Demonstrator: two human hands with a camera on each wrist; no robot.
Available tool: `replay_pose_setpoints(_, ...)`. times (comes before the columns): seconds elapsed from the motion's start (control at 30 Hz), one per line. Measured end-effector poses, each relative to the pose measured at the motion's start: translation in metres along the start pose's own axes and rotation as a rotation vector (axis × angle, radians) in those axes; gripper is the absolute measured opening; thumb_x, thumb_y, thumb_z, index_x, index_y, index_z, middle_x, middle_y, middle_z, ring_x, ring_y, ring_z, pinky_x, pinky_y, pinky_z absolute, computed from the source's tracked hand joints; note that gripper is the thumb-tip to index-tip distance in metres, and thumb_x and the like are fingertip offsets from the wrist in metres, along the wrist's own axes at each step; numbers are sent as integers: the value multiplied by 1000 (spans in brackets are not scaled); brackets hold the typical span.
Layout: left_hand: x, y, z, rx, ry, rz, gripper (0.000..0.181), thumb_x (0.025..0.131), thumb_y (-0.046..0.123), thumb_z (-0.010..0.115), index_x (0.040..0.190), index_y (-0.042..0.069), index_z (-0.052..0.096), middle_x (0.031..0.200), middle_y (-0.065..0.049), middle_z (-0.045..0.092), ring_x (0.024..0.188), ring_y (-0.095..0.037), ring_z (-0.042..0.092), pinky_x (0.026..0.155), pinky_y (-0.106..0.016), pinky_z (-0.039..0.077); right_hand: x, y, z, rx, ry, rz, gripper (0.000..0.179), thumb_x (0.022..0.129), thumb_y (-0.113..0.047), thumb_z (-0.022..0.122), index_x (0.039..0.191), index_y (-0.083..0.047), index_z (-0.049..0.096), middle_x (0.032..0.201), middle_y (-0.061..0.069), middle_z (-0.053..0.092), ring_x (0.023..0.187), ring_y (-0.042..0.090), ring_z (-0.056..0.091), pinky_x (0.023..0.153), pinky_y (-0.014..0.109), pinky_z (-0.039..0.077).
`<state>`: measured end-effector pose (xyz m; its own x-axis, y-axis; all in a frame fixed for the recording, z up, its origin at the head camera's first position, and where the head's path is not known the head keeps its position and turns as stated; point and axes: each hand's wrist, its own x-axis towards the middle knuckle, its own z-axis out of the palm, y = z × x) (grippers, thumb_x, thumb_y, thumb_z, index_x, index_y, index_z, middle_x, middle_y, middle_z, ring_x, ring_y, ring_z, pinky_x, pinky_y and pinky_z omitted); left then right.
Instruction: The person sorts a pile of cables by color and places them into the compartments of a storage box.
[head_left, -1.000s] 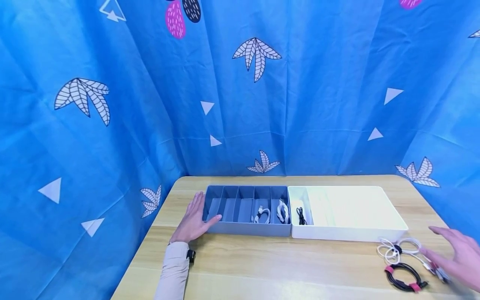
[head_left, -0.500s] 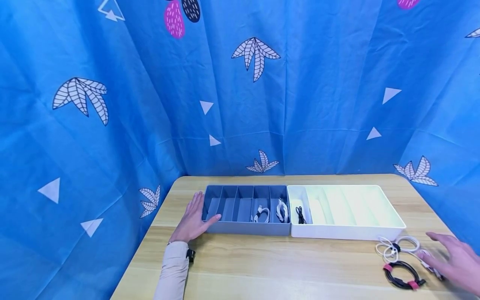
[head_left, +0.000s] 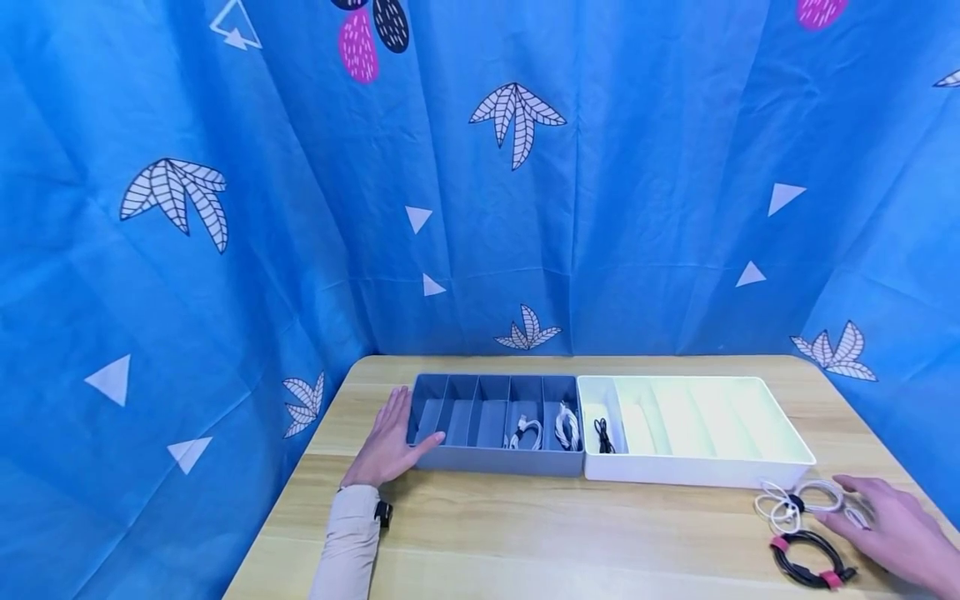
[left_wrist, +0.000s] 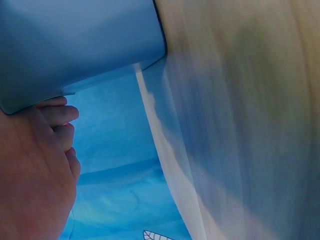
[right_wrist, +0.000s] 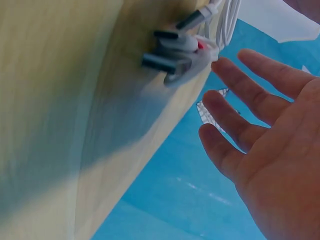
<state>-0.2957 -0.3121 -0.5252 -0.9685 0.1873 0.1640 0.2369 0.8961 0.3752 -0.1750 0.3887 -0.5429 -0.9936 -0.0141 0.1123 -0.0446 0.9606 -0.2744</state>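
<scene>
Lying just beside the right hand [head_left: 888, 527], coiled white cables [right_wrist: 201, 61].

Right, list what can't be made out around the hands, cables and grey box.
- Head view: part of the nearest white cable, hidden by the right hand.
- Head view: inner front face of the grey box, turned away.
- Left wrist view: the rest of the left hand, cut off by the left edge.
- Right wrist view: type of the plugs, blurred.

Wood-grain table [head_left: 570, 533]; near far edge: blue-grey divided box [head_left: 498, 461], white divided box [head_left: 693, 469]; near right: white cables [head_left: 790, 513], black cable ring [head_left: 798, 574].
</scene>
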Motion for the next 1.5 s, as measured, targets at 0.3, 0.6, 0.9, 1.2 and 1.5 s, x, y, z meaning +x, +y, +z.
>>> replay_pose_setpoints(0.3,-2,-1,0,5,1,5,109,86,79,45,159,6,9,168,-12,7,156,-32,4,126,-54,11,6,-14,1,-37,-86,32,88,81,-60,71,119,18,56,110,44,56,95,61,53,68,66,48)
replay_pose_setpoints(0.6,-2,1,-2,11,1,3,109,86,78,46,159,8,7,167,-13,9,156,-32,4,126,-54,12,10,-14,6,-60,-94,57,96,80,-69,65,124,16,53,114,45,51,94,63,50,64,66,46)
replay_pose_setpoints(0.9,-2,1,-1,10,1,-1,109,86,78,47,159,8,6,168,-12,7,156,-33,4,126,-56,12,13,-17,7,-67,-102,50,97,80,-70,65,123,16,53,112,45,52,90,63,52,59,63,46)
replay_pose_setpoints(1.2,-4,1,-1,0,8,-8,110,85,79,46,159,6,10,168,-12,9,156,-31,4,126,-54,11,14,-19,9,-66,-101,44,97,77,-70,67,121,16,55,113,45,53,90,62,51,59,65,45)
replay_pose_setpoints(1.5,-3,1,-1,-1,2,-5,109,85,78,47,159,8,8,168,-12,8,157,-30,2,127,-53,10,14,-21,8,-70,-107,40,95,78,-70,66,120,15,57,113,45,53,91,60,52,60,66,45)
